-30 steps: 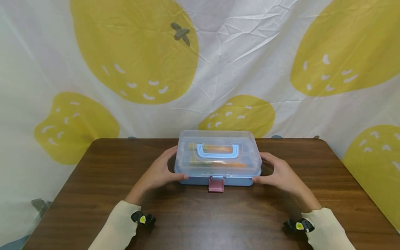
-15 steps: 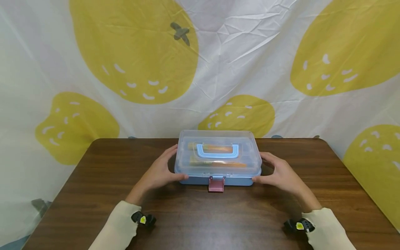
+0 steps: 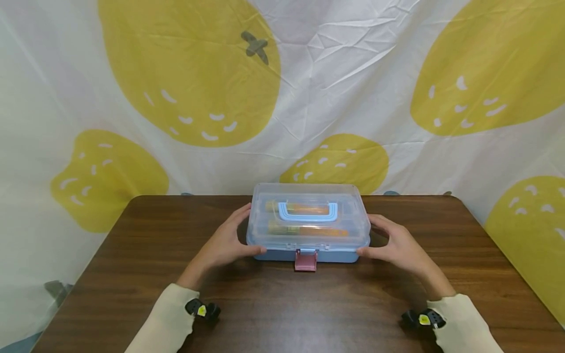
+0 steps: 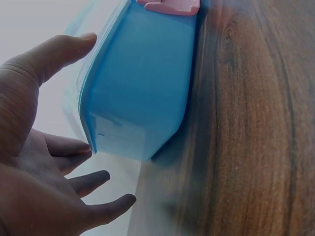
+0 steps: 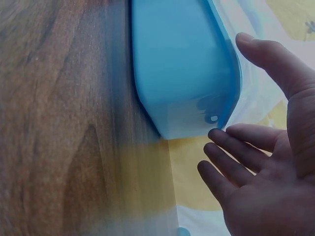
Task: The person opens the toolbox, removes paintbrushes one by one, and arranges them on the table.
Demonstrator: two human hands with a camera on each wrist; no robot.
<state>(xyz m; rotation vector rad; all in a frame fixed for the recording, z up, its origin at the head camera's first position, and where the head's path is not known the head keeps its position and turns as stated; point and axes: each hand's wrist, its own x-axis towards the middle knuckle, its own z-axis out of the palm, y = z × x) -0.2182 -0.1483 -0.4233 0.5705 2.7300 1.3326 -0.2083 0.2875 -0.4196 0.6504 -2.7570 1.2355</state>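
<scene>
A plastic storage box (image 3: 335,257) with a light blue base stands at the far side of the table. Its clear lid (image 3: 309,193) carries a blue handle (image 3: 307,215). At the front a pink latch (image 3: 305,261) hangs unfastened. My left hand (image 3: 225,240) is at the box's left end, thumb by the front corner and fingers along the side. Mirroring it, my right hand (image 3: 399,245) is at the right end. In the wrist views, fingertips of both hands touch or nearly touch the lid's rim, fingers fairly straight. Long orange and yellowish things (image 3: 309,229) show through the lid.
The brown wooden table (image 3: 282,304) extends toward me from the box. Behind its far edge hangs a white cloth (image 3: 304,117) printed with yellow fruit. Dark wrist devices (image 3: 203,310) sit at both cream sleeves (image 3: 161,321).
The lid's handle has shifted up very slightly, and the things inside show a little more clearly. Both hands stay almost where they were at the box's ends.
</scene>
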